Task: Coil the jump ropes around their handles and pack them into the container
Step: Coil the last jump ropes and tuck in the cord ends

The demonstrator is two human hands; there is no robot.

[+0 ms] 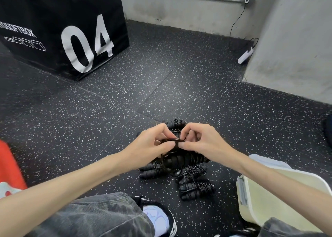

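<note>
At ten o'clock a black soft box (pixel 62 30) marked "04" stands on the speckled floor (pixel 107 111). At centre, the left hand (pixel 152 143) curls its fingers (pixel 168 144) round a loop of black jump rope (pixel 172 140), and the right hand (pixel 201 143) pinches the same loop just beside it. Below them, toward six o'clock, a pile of coiled ropes (pixel 194 183) with black handles lies on the floor. At four o'clock the pale container (pixel 269 201) stands near the pile, partly hidden behind the right forearm.
</note>
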